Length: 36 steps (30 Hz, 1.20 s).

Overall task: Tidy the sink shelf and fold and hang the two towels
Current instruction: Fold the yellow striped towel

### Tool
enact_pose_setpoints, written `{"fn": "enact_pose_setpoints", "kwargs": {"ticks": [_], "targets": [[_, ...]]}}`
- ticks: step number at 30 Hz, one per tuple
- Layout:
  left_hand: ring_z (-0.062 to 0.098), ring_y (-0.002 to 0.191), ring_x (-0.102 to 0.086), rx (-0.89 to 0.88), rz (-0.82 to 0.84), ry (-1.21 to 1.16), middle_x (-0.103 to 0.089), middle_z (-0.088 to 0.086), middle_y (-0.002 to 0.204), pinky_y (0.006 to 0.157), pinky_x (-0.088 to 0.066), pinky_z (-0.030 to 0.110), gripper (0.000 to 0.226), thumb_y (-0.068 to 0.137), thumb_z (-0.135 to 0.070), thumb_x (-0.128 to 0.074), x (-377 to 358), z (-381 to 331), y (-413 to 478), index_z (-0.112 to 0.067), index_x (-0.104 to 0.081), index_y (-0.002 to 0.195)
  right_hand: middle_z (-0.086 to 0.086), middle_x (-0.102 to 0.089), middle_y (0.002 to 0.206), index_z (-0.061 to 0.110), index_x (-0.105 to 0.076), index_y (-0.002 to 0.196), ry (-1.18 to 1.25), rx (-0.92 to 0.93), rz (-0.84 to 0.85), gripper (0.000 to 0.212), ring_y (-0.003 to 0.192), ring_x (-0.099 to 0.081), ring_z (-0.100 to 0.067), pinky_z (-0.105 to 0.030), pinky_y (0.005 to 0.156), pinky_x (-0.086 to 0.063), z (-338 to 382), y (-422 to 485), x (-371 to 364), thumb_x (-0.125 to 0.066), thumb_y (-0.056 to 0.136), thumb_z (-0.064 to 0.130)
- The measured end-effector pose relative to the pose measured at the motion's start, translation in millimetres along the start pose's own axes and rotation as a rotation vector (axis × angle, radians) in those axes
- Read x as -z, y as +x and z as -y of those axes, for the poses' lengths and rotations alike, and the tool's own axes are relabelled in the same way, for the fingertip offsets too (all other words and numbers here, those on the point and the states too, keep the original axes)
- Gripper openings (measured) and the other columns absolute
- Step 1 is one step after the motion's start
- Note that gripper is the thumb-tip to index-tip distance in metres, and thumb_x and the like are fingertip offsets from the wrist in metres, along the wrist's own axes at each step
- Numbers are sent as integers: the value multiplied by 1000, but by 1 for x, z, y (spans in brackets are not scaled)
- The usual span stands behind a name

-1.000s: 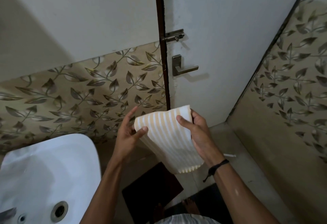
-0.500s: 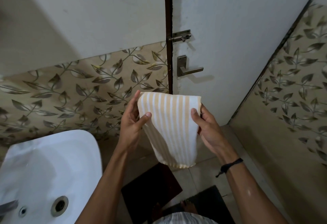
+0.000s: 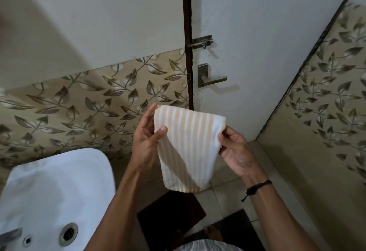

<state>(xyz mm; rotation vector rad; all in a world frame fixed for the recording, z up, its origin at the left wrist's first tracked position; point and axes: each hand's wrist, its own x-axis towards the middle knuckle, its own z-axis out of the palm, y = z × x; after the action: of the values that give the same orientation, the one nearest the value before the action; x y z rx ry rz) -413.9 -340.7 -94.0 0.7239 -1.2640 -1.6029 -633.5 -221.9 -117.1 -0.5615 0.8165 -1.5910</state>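
Cramped bathroom corner: pale plaster above, leaf-patterned tiles [image 3: 79, 112] below, tiled floor underfoot. Straight ahead, a white door [image 3: 267, 32] in a dark frame, with a sliding bolt [image 3: 201, 42] above a lever handle [image 3: 212, 77]. At lower left, the white basin [image 3: 49, 191], drain near its front edge. On the floor below the arms, two dark mats [image 3: 170, 211].

Held in the air in front of the door, above the mats and right of the basin's far corner: the striped towel [image 3: 188, 147], white and pale orange, already folded into a narrow hanging panel. Left hand [image 3: 146, 143] closed on the upper left corner, thumb across the front, fingers behind. Right hand [image 3: 235, 151] pinching the upper right edge between thumb and fingers, a black cord at the wrist.

Probably light and soft, with no stiffness of its own; lower end drooping and curling inward. Likely not slippery, but liable to sag and lose its fold if held at one point. Best taken at both top corners, or pinched through all layers along the folded top edge. No rail or hook visible for hanging, nor the second towel or the shelf.
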Motion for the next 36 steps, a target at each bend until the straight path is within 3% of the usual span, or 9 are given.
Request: {"fn": "enact_pose_setpoints", "kwargs": {"ticks": [4, 7, 11, 14, 16, 20, 25, 29, 36], "targets": [[17, 127, -60, 10, -9, -12, -64, -1, 139, 100, -53, 34, 66, 91, 16, -56, 1, -2, -1, -22, -51, 144, -3, -77, 102, 15, -78, 107, 12, -10, -44, 38, 93, -72, -18, -33, 77, -57, -2, 1, -1, -87, 72, 27], [17, 125, -60, 12, 7, -36, -64, 0, 137, 96, -54, 31, 65, 89, 12, -59, -1, -7, 0, -24, -54, 142, -3, -78, 104, 15, -78, 108, 55, -23, 3, 31, 94, -73, -17, -32, 78, -59, -5, -1, 1, -79, 76, 15], [15, 120, -63, 25, 11, -68, -67, 0, 133, 93, -55, 27, 64, 83, 8, -63, -7, -11, 0, -21, -55, 140, -7, -78, 102, 11, -79, 103, 81, -40, 62, 52, 95, -74, -20, -35, 83, -60, -8, 0, 6, -94, 53, 14], [14, 117, -64, 29, 12, -83, -67, 2, 131, 94, -55, 27, 63, 85, 12, -60, -9, -10, 0, -16, -54, 141, -7, -78, 92, 10, -81, 92, 79, -33, 35, 31, 90, -75, -21, -34, 78, -62, -10, -1, 9, -79, 62, 0], [13, 116, -65, 38, 12, -82, -68, 1, 129, 94, -55, 25, 62, 88, 18, -55, -10, -10, -1, -15, -54, 141, -5, -79, 85, 11, -82, 83, 76, -30, 21, 31, 84, -76, -20, -33, 73, -63, -11, -2, 10, -70, 61, -7], [13, 115, -66, 56, 10, -92, -69, 1, 130, 90, -56, 25, 62, 89, 19, -53, -9, -11, -2, -16, -54, 141, -6, -79, 85, 13, -83, 87, 92, -12, 62, 52, 82, -75, -19, -34, 73, -61, -12, -3, 5, -100, 38, 17], [16, 122, -63, 64, -3, -96, -67, 0, 134, 93, -56, 28, 62, 89, 16, -56, -7, -12, -6, -18, -54, 141, -6, -79, 87, 13, -82, 92, -3, -9, 21, 54, 83, -75, -20, -36, 73, -62, -13, -1, -1, -101, 43, 25], [14, 124, -62, 58, -25, -102, -67, -2, 134, 96, -55, 26, 63, 91, 20, -51, -8, -10, -8, -19, -55, 140, -4, -78, 84, 15, -82, 89, -8, 17, 16, 38, 82, -74, -17, -31, 70, -61, -11, -3, -4, -88, 52, 9], [15, 125, -62, 75, -41, -114, -68, -2, 132, 97, -55, 28, 63, 88, 16, -56, -11, -5, -15, -20, -55, 140, -10, -78, 98, 12, -77, 100, -181, -7, -92, 39, 91, -76, -23, -34, 72, -63, -9, 1, -8, -69, 74, -16]]}}
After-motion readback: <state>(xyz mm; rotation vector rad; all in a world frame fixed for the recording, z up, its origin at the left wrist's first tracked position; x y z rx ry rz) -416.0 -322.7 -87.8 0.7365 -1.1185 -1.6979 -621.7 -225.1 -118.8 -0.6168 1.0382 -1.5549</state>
